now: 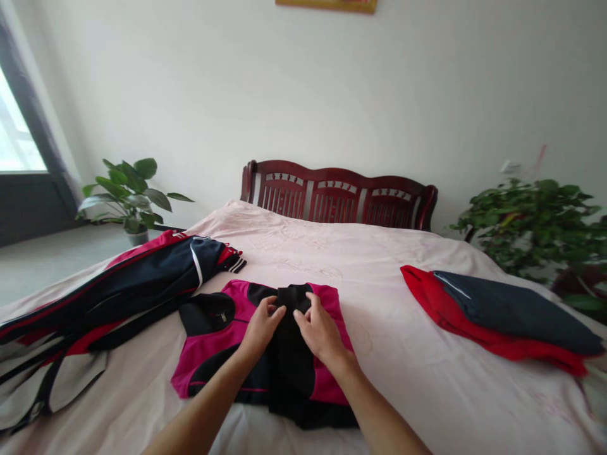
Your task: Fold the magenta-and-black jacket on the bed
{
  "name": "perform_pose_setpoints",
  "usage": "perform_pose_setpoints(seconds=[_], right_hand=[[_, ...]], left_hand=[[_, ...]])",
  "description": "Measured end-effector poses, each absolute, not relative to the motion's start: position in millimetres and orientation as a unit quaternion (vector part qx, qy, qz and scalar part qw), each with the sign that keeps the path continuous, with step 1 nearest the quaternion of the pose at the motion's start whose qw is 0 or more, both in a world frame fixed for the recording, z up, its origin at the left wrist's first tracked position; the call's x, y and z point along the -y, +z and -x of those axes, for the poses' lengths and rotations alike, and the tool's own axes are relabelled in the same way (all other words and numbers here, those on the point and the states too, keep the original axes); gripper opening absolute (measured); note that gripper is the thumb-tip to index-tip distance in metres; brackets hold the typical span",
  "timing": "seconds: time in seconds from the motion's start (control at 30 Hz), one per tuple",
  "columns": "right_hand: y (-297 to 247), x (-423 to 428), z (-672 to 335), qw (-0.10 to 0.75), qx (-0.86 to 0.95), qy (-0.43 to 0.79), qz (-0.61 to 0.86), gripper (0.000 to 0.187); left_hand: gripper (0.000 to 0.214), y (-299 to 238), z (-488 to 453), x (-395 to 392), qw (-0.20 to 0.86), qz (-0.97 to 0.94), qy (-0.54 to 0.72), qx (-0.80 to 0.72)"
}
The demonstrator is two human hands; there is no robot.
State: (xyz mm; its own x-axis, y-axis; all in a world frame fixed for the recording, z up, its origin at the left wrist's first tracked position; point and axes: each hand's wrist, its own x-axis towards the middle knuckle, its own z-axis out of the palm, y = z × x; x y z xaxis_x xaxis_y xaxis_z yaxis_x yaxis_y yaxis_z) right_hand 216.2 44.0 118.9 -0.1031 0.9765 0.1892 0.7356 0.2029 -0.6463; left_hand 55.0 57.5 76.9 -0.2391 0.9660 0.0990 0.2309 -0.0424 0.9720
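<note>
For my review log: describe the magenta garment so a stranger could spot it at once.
On the pale pink bed below the dark red wooden headboard, look mid-bed. The magenta-and-black top there, unlike the navy-and-red garments to either side, has the left hand and right hand on it.

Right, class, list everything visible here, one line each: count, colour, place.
sports jacket: one, magenta and black, bed centre
track jacket: one, navy and red, bed left
folded garment: one, red and navy, bed right
bed sheet: one, pale pink, on bed
headboard: one, dark red, behind bed
plants: two, green, beside bed
window: one, bright, far left
picture frame: one, gold, wall top
left hand, right hand: two, bare, on sports jacket
</note>
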Motion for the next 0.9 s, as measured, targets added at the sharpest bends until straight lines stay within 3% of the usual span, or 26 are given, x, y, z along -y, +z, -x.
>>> perform_pose_setpoints(seconds=[0.2, 0.43, 0.73, 0.8, 0.9], right_hand=[[124.8, -53.7, -200.3, 0.175, 0.722, 0.096, 0.663, 0.076], [133.0, -73.6, -213.3, 0.330, 0.671, 0.148, 0.647, 0.052], [122.9, -73.4, -199.5, 0.433, 0.654, 0.251, 0.567, 0.055], [117.8, -73.9, -196.1, 0.418, 0.663, 0.250, 0.569, 0.056], [110.9, -68.4, -188.4, 0.330, 0.701, 0.234, 0.588, 0.061]], left_hand=[[0.023, 85.5, -58.8, -93.0, 0.359, -0.503, 0.484, -0.620], [0.020, 91.1, -74.5, -100.3, 0.357, -0.517, 0.448, -0.636], [0.021, 89.1, -78.8, -105.3, 0.487, -0.519, 0.442, -0.546], [0.027, 88.0, -74.5, -106.5, 0.506, -0.516, 0.434, -0.538], [0.028, 91.5, -64.0, -108.0, 0.488, -0.521, 0.427, -0.556]])
